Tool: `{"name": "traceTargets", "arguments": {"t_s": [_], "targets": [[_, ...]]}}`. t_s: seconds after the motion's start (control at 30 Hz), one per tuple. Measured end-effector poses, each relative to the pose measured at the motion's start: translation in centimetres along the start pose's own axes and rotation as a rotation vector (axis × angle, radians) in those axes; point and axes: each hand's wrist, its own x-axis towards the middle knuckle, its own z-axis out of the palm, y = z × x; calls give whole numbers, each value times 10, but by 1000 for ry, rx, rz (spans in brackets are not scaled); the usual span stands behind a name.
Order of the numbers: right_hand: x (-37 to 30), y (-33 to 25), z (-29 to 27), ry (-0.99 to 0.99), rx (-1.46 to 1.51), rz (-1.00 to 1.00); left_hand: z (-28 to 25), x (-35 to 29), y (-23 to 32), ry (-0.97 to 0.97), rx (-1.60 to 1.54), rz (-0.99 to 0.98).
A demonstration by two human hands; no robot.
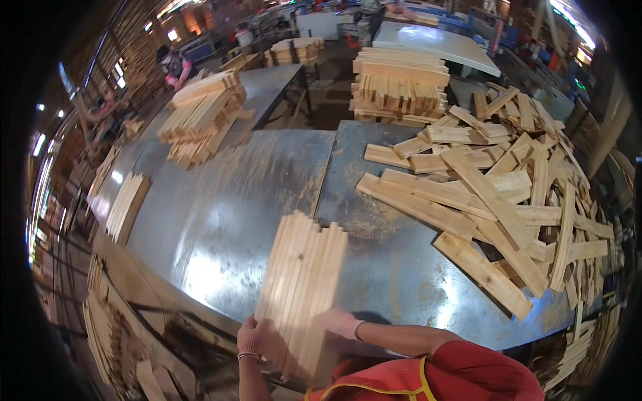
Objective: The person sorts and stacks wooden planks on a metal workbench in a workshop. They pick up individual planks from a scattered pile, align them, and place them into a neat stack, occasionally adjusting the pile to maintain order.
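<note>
Btwn L hand [250, 337] & R hand [341, 323] is plank bundle [301, 274]; both pinch its sides.

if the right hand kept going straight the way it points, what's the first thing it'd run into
The bundle of wooden slats: the right hand points left, right up against its side, though blur leaves exact contact unclear.

One head-worn fisheye looks down and forward across the grey metal-topped bench [221, 200], left hand [253, 336] and right hand [342, 323] near.
</note>
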Motion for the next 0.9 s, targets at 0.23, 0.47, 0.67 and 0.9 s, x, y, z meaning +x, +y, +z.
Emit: {"name": "traceTargets", "arguments": {"t_s": [0.23, 0.47, 0.67, 0.9], "targets": [[46, -111, 63, -89, -138, 183, -74, 112, -58, -84, -396, -15], [22, -195, -137, 651, -879, -208, -93, 96, 8, 374, 495, 429], [-30, -69, -352, 954, -1555, -17, 27, -8, 138, -183, 336, 867], [-40, -131, -301, 67, -883, -286, 144, 12, 183, -836, -819, -159]]}}
